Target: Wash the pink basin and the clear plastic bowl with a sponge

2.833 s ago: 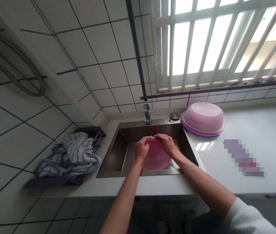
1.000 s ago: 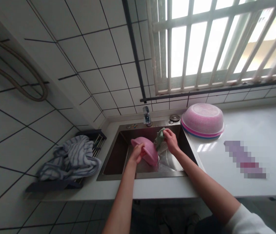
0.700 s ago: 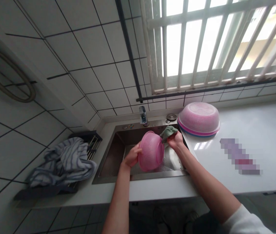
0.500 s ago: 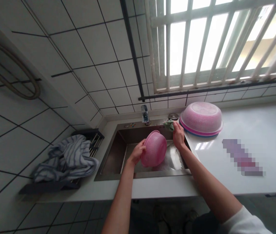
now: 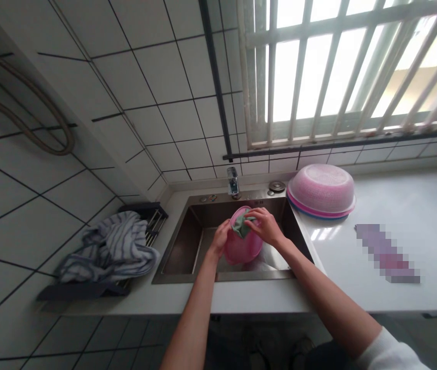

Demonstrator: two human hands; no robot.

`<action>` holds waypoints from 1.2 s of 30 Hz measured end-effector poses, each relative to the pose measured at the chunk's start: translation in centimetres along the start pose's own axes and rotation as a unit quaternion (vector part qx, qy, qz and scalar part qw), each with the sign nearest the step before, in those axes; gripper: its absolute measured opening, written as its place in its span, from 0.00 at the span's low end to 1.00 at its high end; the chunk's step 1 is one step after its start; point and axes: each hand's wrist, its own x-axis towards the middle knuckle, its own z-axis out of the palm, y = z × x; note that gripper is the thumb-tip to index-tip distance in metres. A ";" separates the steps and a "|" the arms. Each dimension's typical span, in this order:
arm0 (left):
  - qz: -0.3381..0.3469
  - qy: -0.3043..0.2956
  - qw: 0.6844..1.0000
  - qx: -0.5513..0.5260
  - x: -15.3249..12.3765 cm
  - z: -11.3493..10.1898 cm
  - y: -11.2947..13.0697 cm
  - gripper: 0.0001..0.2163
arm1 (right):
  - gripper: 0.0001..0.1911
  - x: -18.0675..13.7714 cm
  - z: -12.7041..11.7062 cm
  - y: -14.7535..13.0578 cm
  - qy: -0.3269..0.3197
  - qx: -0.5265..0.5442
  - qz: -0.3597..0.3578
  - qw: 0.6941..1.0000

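A small pink mesh basket hangs over the steel sink. My left hand grips its left rim with curled fingers. My right hand is closed on a green cloth and presses it into the basket's open mouth. Both forearms reach in from the near edge of the counter.
A faucet stands behind the sink. Upturned pink baskets are stacked on the white counter to the right. A striped towel lies on a dark rack to the left. Tiled walls and a barred window close the back.
The right hand carried the green cloth from the sink's back rim down into the basket. The left hand has turned the basket so its mouth faces the cloth.
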 end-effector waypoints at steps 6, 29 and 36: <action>0.020 0.060 0.998 0.020 0.6 -0.4 -0.6 0.21 | 0.13 -0.2 0.3 0.6 -0.071 -0.010 -0.018 0.997; 0.008 0.091 0.996 0.018 1.4 -1.8 -1.9 0.27 | 0.13 -1.6 2.8 -0.3 -0.184 -0.010 0.027 0.982; 0.043 0.140 0.988 0.046 1.5 -2.1 -1.6 0.26 | 0.05 -1.6 2.7 3.3 -0.110 0.024 0.144 0.983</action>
